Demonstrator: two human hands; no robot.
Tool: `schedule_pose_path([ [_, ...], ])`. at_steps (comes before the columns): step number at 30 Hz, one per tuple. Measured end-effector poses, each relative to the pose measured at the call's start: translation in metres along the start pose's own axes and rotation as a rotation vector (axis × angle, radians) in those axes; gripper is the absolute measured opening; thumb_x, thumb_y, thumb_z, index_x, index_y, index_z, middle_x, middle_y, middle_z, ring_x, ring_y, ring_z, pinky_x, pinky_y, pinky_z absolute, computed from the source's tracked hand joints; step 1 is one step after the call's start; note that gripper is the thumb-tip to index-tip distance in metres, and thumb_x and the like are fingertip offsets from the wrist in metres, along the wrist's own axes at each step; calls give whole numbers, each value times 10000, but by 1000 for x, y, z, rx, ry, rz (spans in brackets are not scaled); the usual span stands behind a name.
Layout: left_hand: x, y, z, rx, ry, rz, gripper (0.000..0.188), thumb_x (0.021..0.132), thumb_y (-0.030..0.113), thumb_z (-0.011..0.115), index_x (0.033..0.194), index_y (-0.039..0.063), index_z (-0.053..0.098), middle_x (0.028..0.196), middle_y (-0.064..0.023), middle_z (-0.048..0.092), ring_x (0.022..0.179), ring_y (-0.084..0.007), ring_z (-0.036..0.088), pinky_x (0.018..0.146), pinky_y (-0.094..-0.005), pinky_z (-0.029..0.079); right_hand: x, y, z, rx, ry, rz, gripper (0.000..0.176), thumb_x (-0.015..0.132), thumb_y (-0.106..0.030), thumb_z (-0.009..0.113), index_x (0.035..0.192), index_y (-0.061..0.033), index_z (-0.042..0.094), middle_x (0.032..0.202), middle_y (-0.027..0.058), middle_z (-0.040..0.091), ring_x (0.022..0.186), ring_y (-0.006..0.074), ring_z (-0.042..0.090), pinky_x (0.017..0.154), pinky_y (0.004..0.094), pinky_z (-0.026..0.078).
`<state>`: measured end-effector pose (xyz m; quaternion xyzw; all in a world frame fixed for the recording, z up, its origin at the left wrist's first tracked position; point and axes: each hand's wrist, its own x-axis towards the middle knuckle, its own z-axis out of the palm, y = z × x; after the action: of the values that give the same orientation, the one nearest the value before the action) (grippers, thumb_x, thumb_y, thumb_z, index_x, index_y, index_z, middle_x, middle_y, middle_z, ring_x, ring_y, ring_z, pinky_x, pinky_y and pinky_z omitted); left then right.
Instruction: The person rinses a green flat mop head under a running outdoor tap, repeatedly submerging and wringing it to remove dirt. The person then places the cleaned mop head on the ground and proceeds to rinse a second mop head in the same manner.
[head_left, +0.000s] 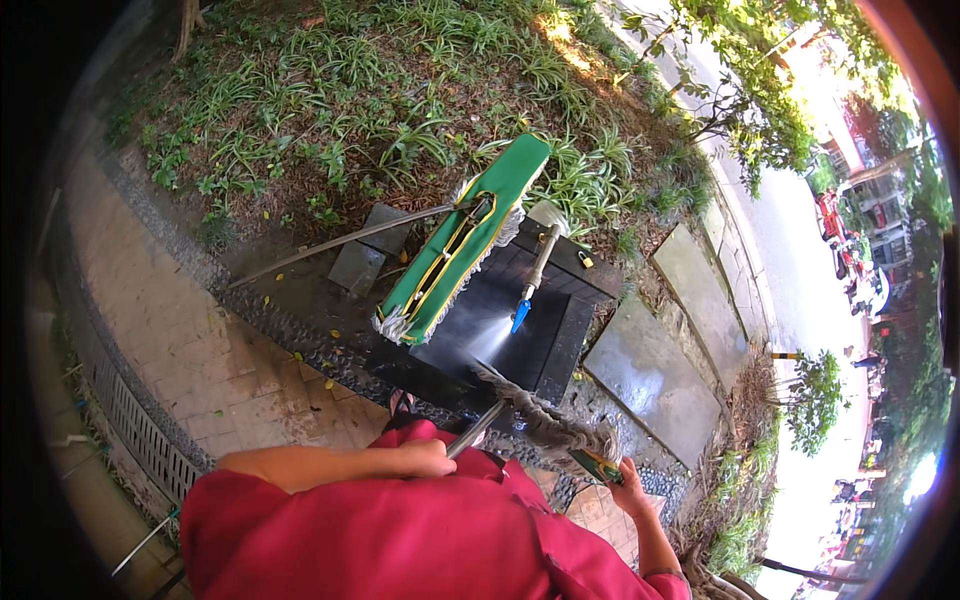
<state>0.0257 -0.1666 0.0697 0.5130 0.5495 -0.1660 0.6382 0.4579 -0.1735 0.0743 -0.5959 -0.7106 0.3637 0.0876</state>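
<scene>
My left hand (431, 458) grips the metal pole (477, 429) of a mop. At the mop's near right end, my right hand (627, 486) holds the green edge of its flat head. The grey string fringe (551, 416) hangs wet at the front edge of a dark tiled basin (525, 330). Water sprays from an outdoor tap with a blue lever (520, 316) toward the basin and the fringe. Beyond, a second flat mop with a green top and yellow trim (480, 232) lies tilted across the basin's left side, its pole reaching left to the ground.
A brass padlock (585, 259) sits on the basin's back rim. Stone slabs (652, 382) lie to the right, and a brick path (247, 375) with a pebble border to the left. Low plants (322, 97) grow behind. A drain grate (142, 427) runs along the far left.
</scene>
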Motion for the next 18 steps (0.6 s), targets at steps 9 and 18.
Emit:
schedule_pose_path([
  [9,-12,-18,-11,-116,142,-19,408,720,379,535,871,11,626,821,-179,622,777,-283,612,686,-365,467,41,-32,11,316,136,147,147,770,-57,627,908,-31,583,857,26,512,748,120,503,620,243,406],
  [18,2,-57,-17,-557,127,35,314,699,316,567,617,13,573,574,-82,586,505,-180,551,520,-308,440,109,-75,54,487,126,189,242,719,-51,515,954,5,534,799,39,564,719,124,517,648,274,447],
])
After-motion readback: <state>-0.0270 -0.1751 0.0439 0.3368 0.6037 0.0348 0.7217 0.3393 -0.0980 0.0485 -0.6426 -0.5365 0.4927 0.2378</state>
